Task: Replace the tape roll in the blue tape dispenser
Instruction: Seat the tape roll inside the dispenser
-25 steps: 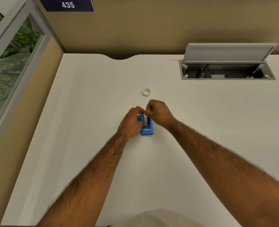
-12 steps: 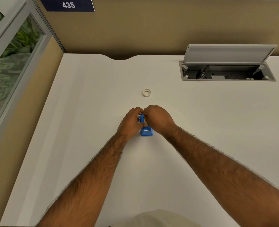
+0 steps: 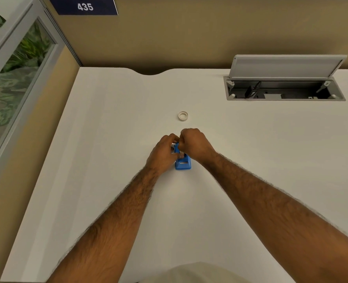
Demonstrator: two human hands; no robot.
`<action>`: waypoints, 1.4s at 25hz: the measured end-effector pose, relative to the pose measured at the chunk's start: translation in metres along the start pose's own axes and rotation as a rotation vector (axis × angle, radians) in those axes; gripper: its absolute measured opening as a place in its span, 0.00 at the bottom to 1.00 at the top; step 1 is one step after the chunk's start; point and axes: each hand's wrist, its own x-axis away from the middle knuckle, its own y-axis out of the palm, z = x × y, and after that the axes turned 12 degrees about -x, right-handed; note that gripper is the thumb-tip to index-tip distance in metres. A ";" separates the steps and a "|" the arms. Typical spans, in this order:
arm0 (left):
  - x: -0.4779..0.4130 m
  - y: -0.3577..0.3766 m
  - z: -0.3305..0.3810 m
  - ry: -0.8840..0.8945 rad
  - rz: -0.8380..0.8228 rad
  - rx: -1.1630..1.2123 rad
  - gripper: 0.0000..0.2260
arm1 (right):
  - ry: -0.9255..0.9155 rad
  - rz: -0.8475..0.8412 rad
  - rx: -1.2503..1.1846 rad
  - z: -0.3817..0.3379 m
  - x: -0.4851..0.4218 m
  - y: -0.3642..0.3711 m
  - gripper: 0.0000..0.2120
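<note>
Both hands are bunched together at centre frame, right on the dispenser, which sits on the desk with its blue nose pointing down-frame toward the wearer. Just above the hands, apart from them, a small white roll lies flat on the desk by itself.

Trouble spots, as I read it: the dispenser is small and light, so a hard pull from either side could tip it or skid it across that smooth top. Whatever is being worked at its upper end is hidden under knuckles, so a core or spindle could pop loose and roll away toward the cable hatch at upper right. The cutter edge at the nose is another risk if fingers slide down.

Now the grip. The left hand is curled close against the dispenser's left flank, fingers narrow and wrapped, touching the blue body. The right hand is drawn into a tight pinch at the upper end, fingertips meeting the left hand's. What the pinch holds, a tape end or the core, I cannot tell; the fingers cover it.
</note>
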 end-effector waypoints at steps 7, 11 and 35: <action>0.001 -0.002 -0.001 -0.005 -0.007 0.040 0.22 | 0.039 0.046 -0.340 0.014 0.017 -0.015 0.08; 0.001 -0.002 -0.003 0.004 0.000 0.050 0.20 | -0.125 -0.023 -0.196 0.011 0.034 -0.013 0.11; 0.002 -0.004 0.000 0.017 0.007 0.026 0.20 | -0.105 0.028 0.017 0.005 0.028 -0.011 0.08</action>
